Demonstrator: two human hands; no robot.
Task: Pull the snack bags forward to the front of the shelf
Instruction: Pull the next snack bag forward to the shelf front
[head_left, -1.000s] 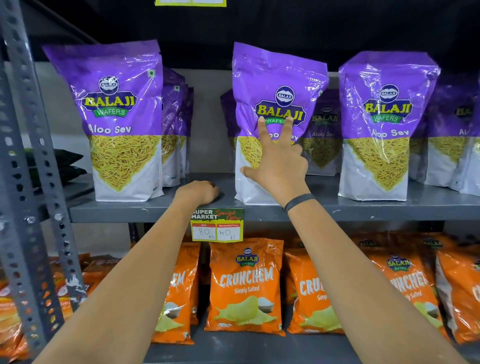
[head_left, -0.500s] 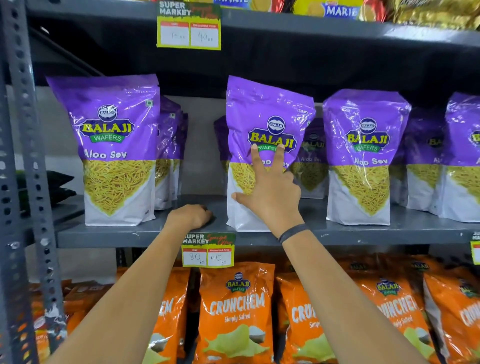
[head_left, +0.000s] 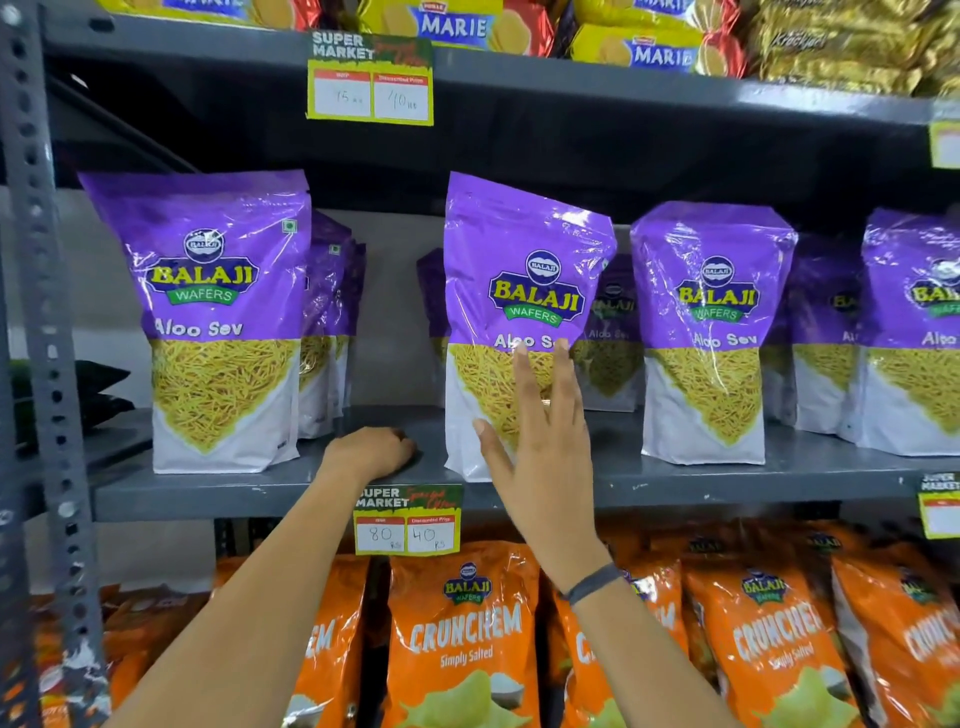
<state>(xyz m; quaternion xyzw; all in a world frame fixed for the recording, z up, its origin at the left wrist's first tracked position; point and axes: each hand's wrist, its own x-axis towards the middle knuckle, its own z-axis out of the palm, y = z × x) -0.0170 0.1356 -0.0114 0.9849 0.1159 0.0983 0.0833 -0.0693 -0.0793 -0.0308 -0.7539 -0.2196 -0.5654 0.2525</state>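
The right hand (head_left: 540, 447) is held spread and flat, fingers extended, against the lower front of the middle purple plastic Aloo Sev snack bag (head_left: 524, 291); nothing is pinched. The left hand (head_left: 370, 454) is curled closed on the grey metal shelf (head_left: 779, 475) at about nine o'clock from that bag, gripping nothing visible.

The bag stands upright, tilted slightly, near the shelf's front edge, so this pull is judged nearly finished. At three o'clock a second purple bag (head_left: 711, 332) stands a little further back; the far-left purple bag (head_left: 218, 322) is already forward. Next, a reach rightwards and a hold behind that bag would be called for.
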